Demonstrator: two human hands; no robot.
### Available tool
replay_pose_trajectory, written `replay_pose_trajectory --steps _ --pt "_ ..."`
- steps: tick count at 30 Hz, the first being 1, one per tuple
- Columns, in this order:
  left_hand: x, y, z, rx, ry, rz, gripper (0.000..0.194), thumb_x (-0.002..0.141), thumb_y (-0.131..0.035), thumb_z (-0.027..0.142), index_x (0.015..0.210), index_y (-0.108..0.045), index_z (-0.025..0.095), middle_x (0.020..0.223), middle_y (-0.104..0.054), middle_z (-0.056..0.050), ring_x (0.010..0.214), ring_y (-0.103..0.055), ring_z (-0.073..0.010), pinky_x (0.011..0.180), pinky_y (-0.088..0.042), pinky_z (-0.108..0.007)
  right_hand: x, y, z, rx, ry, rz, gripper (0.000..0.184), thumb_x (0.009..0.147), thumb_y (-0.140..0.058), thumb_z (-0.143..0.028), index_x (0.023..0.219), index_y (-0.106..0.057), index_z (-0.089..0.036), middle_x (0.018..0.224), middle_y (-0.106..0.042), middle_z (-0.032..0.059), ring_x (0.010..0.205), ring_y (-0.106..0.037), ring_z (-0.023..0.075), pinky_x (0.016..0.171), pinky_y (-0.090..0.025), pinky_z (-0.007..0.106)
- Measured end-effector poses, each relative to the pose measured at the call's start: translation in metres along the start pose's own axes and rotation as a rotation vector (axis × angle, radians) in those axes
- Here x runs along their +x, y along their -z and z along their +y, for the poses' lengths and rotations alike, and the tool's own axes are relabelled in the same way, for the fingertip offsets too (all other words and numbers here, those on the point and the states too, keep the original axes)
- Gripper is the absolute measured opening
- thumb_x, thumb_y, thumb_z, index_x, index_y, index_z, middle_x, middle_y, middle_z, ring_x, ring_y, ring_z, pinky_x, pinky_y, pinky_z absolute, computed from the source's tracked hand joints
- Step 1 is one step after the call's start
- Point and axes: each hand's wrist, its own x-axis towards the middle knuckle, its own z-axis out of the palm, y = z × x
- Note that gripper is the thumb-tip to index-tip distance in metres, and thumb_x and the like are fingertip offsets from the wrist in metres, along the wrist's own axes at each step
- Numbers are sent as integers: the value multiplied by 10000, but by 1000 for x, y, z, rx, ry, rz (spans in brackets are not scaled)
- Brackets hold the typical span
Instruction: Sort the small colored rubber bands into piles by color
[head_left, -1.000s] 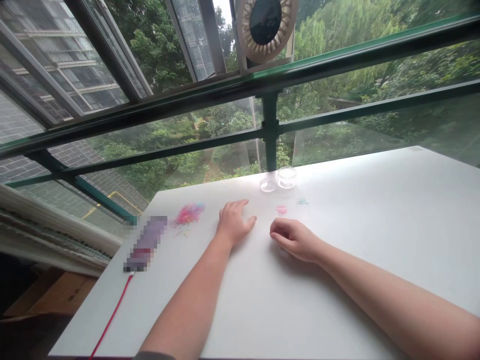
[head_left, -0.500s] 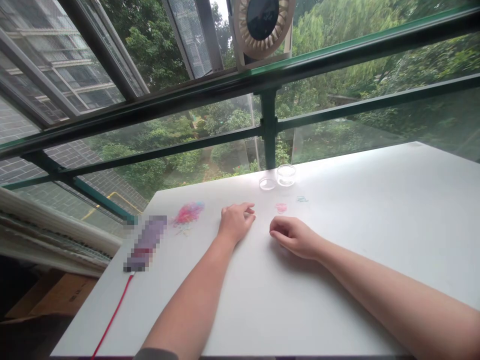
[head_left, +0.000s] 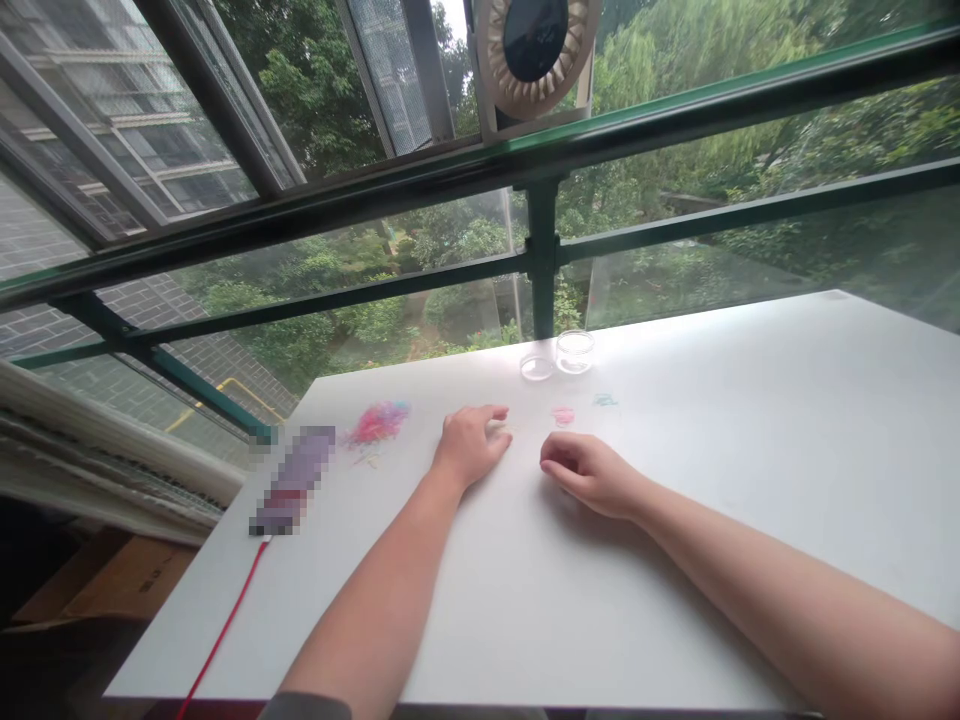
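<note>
My left hand (head_left: 472, 445) lies on the white table (head_left: 480, 620), its thumb and fingers apart. A few small pale yellowish pieces (head_left: 498, 427) show on the table between thumb and fingertips. To its right my right hand (head_left: 589, 472) rests on its side, loosely curled, with nothing visible in its hollow. Just beyond the right hand is a small group of pink thin pieces (head_left: 563, 415), and farther right a green group (head_left: 605, 400). Left of my left hand spreads a loose pile of thin pink, red, purple and blue pieces (head_left: 379, 424), with some pale ones (head_left: 369, 460) below it.
A clear round container (head_left: 575, 352) and a clear shallow round lid or dish (head_left: 536, 368) stand at the table's far edge. A blurred phone-like object (head_left: 296, 485) with a red cable (head_left: 232, 620) lies at left. Behind the table run a green railing (head_left: 540, 260) and windows.
Pale yellowish pieces now show between my left thumb and fingers, where none were visible before. Both hands stay almost in place; the view has shifted slightly.
</note>
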Motion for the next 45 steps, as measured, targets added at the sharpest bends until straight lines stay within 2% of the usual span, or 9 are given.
replay_pose_trajectory --steps 4,7,14,18,22,25,36,41,45 --pt "0 7 -5 -36 3 58 268 758 -573 260 1021 -617 234 1045 -674 -10 1013 -578 -204 916 -428 -354 0 1 0 4 -2 -1 81 797 -466 -204 722 -491 -190 569 -465 -39 520 -418 102 508 -343 235" --pt "-1 23 -20 -62 72 132 241 799 -503 221 1004 -629 211 1031 -678 -24 1005 -586 -183 930 -435 -320 -1 1 0 8 -14 -5 96 806 -458 -223 719 -484 -193 572 -471 -35 519 -423 105 507 -345 239" --pt "-39 86 -90 -1 511 362 285 824 -431 234 1019 -630 171 1005 -679 -56 908 -619 -176 832 -478 -294 -1 2 4 31 -14 -25 124 814 -459 -282 733 -496 -197 579 -487 -25 508 -441 116 503 -352 254" --pt "-74 105 -114 105 653 274 281 811 -432 222 988 -646 177 949 -694 -61 881 -625 -193 805 -474 -308 1 2 5 -19 9 -27 139 809 -469 -297 721 -511 -198 592 -504 -19 533 -449 124 527 -363 259" --pt "-92 99 -115 153 671 131 258 778 -501 257 967 -657 175 902 -694 -64 786 -627 -181 751 -479 -289 1 2 4 -65 22 -19 152 801 -476 -311 711 -524 -198 604 -530 -7 551 -463 133 539 -366 262" --pt "-93 89 -111 164 628 90 301 735 -578 329 973 -661 164 909 -687 -71 769 -615 -177 745 -480 -285 1 3 5 -77 28 -14 154 799 -476 -316 715 -530 -198 602 -529 -6 543 -459 130 539 -367 262" --pt "-92 76 -107 182 619 195 187 772 -531 281 864 -656 177 814 -687 -51 729 -605 -169 691 -464 -280 2 2 5 -92 46 -6 138 794 -472 -303 724 -526 -197 613 -534 -6 556 -467 133 543 -376 261" --pt "-98 76 -104 171 636 238 208 779 -496 220 953 -605 184 864 -679 -41 753 -615 -158 719 -468 -278 1 3 4 -111 48 -4 145 790 -473 -311 727 -537 -197 629 -552 2 566 -480 139 549 -385 264" --pt "-101 74 -106 188 548 223 258 736 -477 131 935 -631 187 947 -662 -45 798 -604 -155 794 -465 -284 1 3 5 -121 45 -8 152 797 -470 -317 733 -536 -196 644 -561 8 582 -488 143 565 -391 270"
